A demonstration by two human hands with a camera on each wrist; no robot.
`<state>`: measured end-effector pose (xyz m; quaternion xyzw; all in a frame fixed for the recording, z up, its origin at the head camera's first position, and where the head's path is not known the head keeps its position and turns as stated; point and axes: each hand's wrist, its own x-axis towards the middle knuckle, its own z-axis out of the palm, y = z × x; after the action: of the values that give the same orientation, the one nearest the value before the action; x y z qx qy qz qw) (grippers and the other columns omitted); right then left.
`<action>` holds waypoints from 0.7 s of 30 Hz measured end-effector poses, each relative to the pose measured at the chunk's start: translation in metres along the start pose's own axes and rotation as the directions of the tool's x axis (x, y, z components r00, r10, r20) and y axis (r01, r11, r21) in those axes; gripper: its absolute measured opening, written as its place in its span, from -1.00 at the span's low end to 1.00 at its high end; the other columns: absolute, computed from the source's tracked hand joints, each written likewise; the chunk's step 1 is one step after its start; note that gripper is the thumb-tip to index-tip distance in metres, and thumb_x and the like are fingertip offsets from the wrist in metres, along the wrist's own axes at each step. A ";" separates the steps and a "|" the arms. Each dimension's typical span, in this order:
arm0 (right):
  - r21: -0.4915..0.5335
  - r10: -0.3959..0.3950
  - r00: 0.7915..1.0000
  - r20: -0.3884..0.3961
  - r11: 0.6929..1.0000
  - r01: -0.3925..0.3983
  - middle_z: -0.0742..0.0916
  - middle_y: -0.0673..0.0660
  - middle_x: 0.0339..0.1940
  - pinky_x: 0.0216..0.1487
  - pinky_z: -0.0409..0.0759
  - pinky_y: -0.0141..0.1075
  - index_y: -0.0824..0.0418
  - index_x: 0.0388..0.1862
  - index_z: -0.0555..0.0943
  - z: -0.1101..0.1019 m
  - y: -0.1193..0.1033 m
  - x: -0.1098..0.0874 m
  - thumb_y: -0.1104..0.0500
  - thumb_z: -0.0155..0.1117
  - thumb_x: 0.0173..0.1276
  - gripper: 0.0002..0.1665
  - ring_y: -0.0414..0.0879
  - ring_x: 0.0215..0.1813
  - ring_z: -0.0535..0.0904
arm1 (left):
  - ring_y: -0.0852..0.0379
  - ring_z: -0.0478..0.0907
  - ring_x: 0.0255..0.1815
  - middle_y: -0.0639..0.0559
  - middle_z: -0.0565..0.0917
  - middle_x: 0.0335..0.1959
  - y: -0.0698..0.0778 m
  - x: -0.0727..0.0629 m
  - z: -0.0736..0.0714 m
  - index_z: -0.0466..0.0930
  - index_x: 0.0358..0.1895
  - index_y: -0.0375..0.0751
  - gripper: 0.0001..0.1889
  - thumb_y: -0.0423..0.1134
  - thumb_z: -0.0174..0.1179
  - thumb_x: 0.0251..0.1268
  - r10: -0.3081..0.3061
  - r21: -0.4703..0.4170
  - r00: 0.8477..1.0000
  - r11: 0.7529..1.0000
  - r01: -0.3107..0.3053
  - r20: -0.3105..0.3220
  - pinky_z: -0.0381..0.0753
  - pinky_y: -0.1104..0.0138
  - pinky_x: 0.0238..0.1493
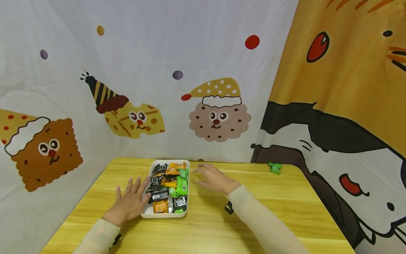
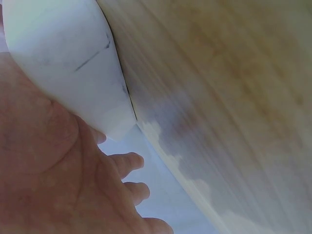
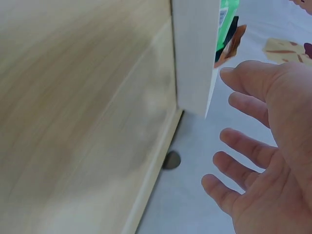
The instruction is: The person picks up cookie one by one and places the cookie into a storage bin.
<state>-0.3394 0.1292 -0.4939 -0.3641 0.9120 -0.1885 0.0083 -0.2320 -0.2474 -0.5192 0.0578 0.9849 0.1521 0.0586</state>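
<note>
A white rectangular tray stands on the wooden table, filled with small wrapped snacks in black, orange and green. Fingers spread and nearly straight, my left hand lies along the tray's left side, its thumb overlapping the edge in the head view. On the other side my right hand hovers just off the tray's right wall, fingers apart and slightly bent, holding nothing. The right wrist view shows that hand beside the white tray wall, with a green packet above the rim.
One green wrapped snack lies alone near the table's far right corner. The wooden table meets a white cloth backdrop with cartoon prints behind its far edge. An orange and black printed cloth hangs at the right.
</note>
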 end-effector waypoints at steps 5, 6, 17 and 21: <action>0.031 0.045 0.999 -0.012 0.999 -0.045 0.53 0.30 0.81 0.75 0.57 0.29 0.10 0.68 0.65 -0.003 0.021 -0.019 0.08 0.45 0.78 -0.41 0.36 0.80 0.46 | -0.65 -0.32 0.95 -0.47 -0.08 0.96 0.000 0.000 0.001 -0.09 0.99 -0.07 -0.20 0.20 -0.16 1.00 0.003 -0.003 1.000 1.000 -0.003 0.000 -0.43 -0.80 0.68; 0.039 0.056 0.998 -0.013 0.998 -0.056 0.53 0.31 0.81 0.74 0.58 0.30 0.10 0.68 0.65 -0.004 0.025 -0.023 0.09 0.45 0.78 -0.41 0.37 0.80 0.45 | -0.65 -0.32 0.95 -0.47 -0.08 0.96 0.000 0.000 0.001 -0.09 0.99 -0.08 -0.20 0.20 -0.16 1.00 0.004 0.000 1.000 1.000 -0.004 -0.001 -0.42 -0.80 0.69; 0.028 0.140 0.990 -0.026 0.990 -0.139 0.55 0.39 0.76 0.72 0.53 0.41 0.21 0.67 0.63 -0.019 0.076 -0.059 0.17 0.43 0.77 -0.42 0.46 0.77 0.44 | -0.67 -0.30 0.95 -0.48 -0.07 0.96 -0.002 0.000 0.002 -0.07 0.99 -0.07 -0.20 0.19 -0.13 1.00 0.001 -0.023 1.000 1.000 -0.001 -0.009 -0.42 -0.81 0.68; 0.024 0.159 0.986 -0.047 0.987 -0.158 0.59 0.41 0.71 0.71 0.53 0.43 0.27 0.67 0.62 -0.025 0.094 -0.072 0.20 0.41 0.77 -0.42 0.49 0.74 0.47 | -0.67 -0.30 0.95 -0.48 -0.07 0.96 -0.002 0.000 0.002 -0.06 0.99 -0.07 -0.21 0.18 -0.13 0.99 0.002 -0.026 1.000 1.000 -0.002 -0.012 -0.44 -0.81 0.68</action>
<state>-0.3526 0.2476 -0.5126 -0.2855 0.9361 -0.2052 0.0046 -0.2319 -0.2488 -0.5220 0.0572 0.9831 0.1655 0.0536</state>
